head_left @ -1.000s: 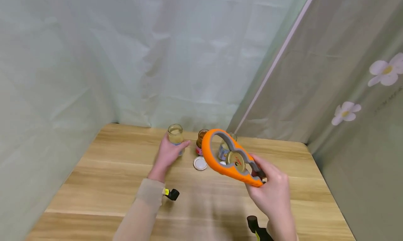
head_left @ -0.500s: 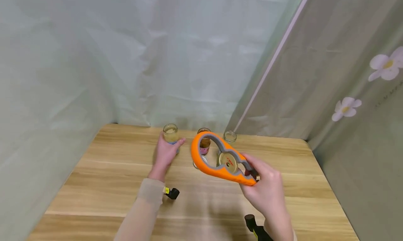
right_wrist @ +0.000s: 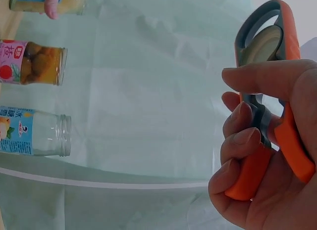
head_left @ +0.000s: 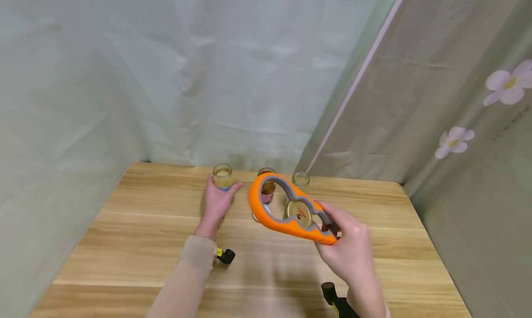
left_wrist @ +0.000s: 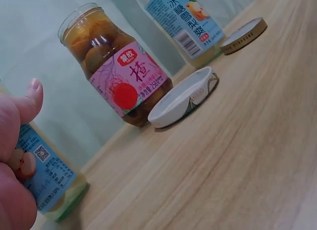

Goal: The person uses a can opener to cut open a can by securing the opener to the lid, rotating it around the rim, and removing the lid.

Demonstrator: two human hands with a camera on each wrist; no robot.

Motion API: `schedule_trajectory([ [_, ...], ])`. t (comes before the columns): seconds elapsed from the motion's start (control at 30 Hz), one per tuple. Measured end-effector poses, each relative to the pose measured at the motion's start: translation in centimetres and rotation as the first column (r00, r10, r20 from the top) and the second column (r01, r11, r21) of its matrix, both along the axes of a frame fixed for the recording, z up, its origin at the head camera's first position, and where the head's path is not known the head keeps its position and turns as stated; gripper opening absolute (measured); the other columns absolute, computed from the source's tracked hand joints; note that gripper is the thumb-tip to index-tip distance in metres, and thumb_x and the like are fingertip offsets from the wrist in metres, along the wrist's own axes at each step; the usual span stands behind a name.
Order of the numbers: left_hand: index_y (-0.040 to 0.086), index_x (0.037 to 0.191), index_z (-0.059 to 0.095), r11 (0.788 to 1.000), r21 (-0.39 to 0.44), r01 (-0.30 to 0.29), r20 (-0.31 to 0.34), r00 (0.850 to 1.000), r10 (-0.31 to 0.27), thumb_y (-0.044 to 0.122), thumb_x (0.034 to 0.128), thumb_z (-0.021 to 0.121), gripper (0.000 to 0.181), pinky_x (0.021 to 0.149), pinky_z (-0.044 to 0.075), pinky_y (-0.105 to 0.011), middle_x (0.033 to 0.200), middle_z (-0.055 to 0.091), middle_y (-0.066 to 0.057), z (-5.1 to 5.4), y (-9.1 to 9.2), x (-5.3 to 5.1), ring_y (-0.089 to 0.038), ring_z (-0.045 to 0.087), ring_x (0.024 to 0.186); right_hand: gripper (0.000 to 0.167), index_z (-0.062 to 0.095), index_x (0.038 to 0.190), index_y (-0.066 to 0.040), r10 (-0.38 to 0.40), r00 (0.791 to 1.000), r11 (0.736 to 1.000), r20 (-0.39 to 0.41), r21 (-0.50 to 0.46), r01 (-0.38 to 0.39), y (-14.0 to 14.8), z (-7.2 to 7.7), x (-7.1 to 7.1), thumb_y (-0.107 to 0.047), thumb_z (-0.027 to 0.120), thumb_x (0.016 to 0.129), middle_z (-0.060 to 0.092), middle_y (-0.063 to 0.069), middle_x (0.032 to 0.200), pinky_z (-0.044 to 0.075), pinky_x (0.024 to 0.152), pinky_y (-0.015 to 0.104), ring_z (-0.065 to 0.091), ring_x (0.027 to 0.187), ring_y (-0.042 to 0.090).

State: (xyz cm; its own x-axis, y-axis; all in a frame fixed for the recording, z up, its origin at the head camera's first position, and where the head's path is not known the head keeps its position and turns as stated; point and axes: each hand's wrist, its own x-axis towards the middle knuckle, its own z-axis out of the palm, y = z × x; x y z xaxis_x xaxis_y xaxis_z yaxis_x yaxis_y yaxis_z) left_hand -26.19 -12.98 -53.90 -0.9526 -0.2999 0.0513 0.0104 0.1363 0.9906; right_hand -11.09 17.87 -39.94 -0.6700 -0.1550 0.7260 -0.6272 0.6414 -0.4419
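Observation:
My left hand holds an open glass jar with a blue label and pale yellow contents, upright at the left of the row. In the left wrist view, the base of this jar is on the table and my thumb points outward. My right hand grips an orange and grey jar opener by its handles, raised above the table. A gold lid sits inside the opener's jaws, also visible edge-on in the right wrist view.
A lidless pink-labelled jar of dark round fruit stands in the middle. Right of it is an open blue-labelled jar. A white-lined lid and a gold-rimmed lid lie before them. A curtain hangs behind the wooden table.
My right hand has shifted slightly left with the opener and lid, now overlapping the middle jar in the head view. My left hand stays on its jar. The head view has turned slightly.

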Motion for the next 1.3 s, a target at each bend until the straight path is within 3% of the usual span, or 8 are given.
schedule_trajectory([
  [0.2,0.010,0.151,0.039,0.999,0.009,0.039,-0.023,0.999,-0.039,0.023,0.0935,0.087,0.075,0.106,0.042,-0.054,0.126,0.060,-0.017,-0.6,0.2,0.1,-0.035,0.056,0.112,0.057,0.079,0.121,-0.013,0.000,1.000,1.000,-0.003,0.019,0.000,0.0,-0.2,0.0,0.007,0.090,0.069,0.072,-0.004,0.087,0.052,0.057,0.019,0.062,0.065,0.010],
  [0.3,0.011,0.153,0.035,0.997,0.014,0.070,-0.024,0.997,-0.070,0.021,0.0965,0.083,0.075,0.107,0.042,-0.053,0.127,0.059,-0.018,-0.4,0.3,0.1,-0.036,0.056,0.114,0.056,0.079,0.121,-0.013,-0.004,1.000,1.000,-0.013,0.025,0.004,-0.1,-0.2,0.0,0.007,0.090,0.070,0.071,-0.005,0.086,0.052,0.057,0.019,0.061,0.065,0.008],
  [0.47,0.014,0.164,0.017,0.993,0.030,0.116,-0.042,0.993,-0.115,0.016,0.0990,0.080,0.090,0.118,0.032,-0.054,0.147,0.049,-0.024,0.0,0.3,-0.1,-0.038,0.050,0.131,0.050,0.080,0.120,-0.011,-0.018,1.000,1.000,0.012,0.018,0.017,0.2,0.0,0.0,0.004,0.088,0.073,0.071,-0.003,0.085,0.052,0.059,0.018,0.061,0.064,0.011],
  [0.63,0.021,0.168,0.008,0.993,0.063,0.096,-0.060,0.994,-0.092,0.009,0.0946,0.083,0.106,0.119,0.030,-0.055,0.152,0.040,-0.026,-0.3,-0.3,-0.1,-0.042,0.049,0.132,0.048,0.080,0.121,-0.011,-0.035,0.998,0.999,0.046,0.031,0.034,0.1,-0.1,0.4,0.001,0.088,0.075,0.071,-0.004,0.086,0.051,0.058,0.020,0.061,0.065,0.013],
  [0.8,0.022,0.168,0.006,0.995,0.058,0.080,-0.084,0.994,-0.075,0.002,0.0872,0.087,0.116,0.118,0.031,-0.055,0.153,0.036,-0.025,-0.4,-0.5,0.1,-0.042,0.048,0.130,0.055,0.080,0.122,-0.012,-0.039,0.999,0.999,0.018,0.031,0.038,0.1,0.0,0.6,0.005,0.090,0.071,0.072,-0.005,0.087,0.052,0.058,0.020,0.061,0.066,0.009],
  [1.03,0.016,0.168,0.008,0.999,0.012,0.050,-0.151,0.987,-0.047,-0.006,0.0790,0.086,0.120,0.123,0.024,-0.055,0.162,0.026,-0.023,0.4,-0.2,-0.1,-0.040,0.038,0.142,0.057,0.080,0.121,-0.013,-0.048,0.999,0.998,-0.004,0.036,0.048,0.2,0.3,0.8,0.006,0.091,0.069,0.071,-0.006,0.085,0.052,0.058,0.019,0.059,0.066,0.006],
  [1.3,0.015,0.169,0.012,1.000,-0.007,0.028,-0.272,0.962,-0.029,-0.017,0.0753,0.073,0.115,0.126,0.013,-0.053,0.170,0.015,-0.018,2.5,-0.6,0.5,-0.034,0.015,0.156,0.054,0.080,0.121,-0.011,-0.050,0.999,0.998,-0.004,0.046,0.050,0.3,0.5,0.7,0.005,0.090,0.070,0.071,-0.004,0.085,0.053,0.059,0.018,0.061,0.066,0.009],
])
